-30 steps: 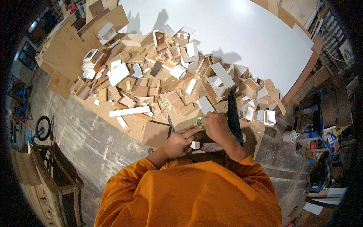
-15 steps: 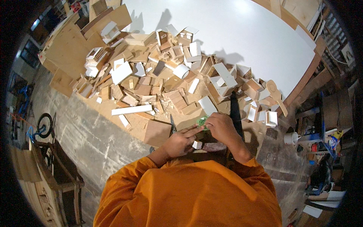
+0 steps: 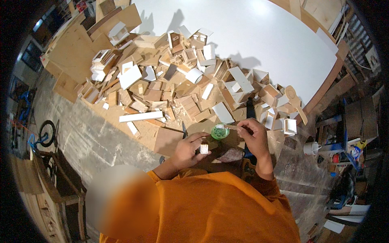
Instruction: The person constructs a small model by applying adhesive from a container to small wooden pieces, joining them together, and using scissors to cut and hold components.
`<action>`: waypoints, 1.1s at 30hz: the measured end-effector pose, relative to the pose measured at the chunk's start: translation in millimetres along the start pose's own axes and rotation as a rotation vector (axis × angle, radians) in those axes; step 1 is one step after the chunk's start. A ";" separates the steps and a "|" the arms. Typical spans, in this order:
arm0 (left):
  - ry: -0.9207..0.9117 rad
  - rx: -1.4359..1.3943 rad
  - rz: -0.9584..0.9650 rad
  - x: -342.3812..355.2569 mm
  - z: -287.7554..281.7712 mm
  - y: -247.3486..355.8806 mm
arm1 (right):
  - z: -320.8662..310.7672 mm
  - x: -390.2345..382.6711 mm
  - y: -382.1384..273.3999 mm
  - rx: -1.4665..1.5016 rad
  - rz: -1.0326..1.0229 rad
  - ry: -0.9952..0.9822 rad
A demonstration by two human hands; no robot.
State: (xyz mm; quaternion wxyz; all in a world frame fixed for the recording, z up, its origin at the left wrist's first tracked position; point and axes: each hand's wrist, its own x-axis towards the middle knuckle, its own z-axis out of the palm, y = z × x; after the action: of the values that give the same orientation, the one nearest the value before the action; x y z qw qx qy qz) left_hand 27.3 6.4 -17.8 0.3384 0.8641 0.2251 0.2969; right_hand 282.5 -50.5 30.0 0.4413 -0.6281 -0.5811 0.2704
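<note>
Head view: left hand [image 3: 187,150] pinches a small white block [image 3: 204,148] at the near edge of the workbench [image 3: 101,117]. Right hand [image 3: 253,135] grips a thin stick [image 3: 234,127], tip at a green cup [image 3: 220,131]. Wood-scrap pile [image 3: 182,85] lies behind; white sheet [image 3: 263,36] at the far side.

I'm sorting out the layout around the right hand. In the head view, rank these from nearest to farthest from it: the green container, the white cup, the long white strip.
1. Green container: just left of the right hand, at its fingertips.
2. White cup: farther off to the right, on the floor.
3. Long white strip: far left, at the pile's near edge.
</note>
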 end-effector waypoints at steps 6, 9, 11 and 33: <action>-0.013 -0.111 -0.189 -7.3 -3.7 2.5 | 0.6 -12.5 -13.3 0.466 0.200 -0.073; 0.033 -0.066 -0.124 -8.6 -6.1 1.7 | 4.5 -20.6 -29.9 0.516 0.116 -0.097; 0.061 -0.046 -0.090 -9.0 -5.4 -0.2 | 9.2 -25.3 -33.5 0.532 0.105 -0.112; 0.068 -0.227 -0.239 -12.7 -11.2 5.8 | 38.4 -35.7 -49.3 -0.192 -0.442 -0.010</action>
State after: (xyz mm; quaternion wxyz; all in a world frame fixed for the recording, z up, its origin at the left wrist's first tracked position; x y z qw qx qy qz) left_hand 11.8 0.0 -11.6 0.4589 0.7767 0.3028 0.3073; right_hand 219.2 -79.1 48.8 0.4250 -0.5234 -0.7297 0.1140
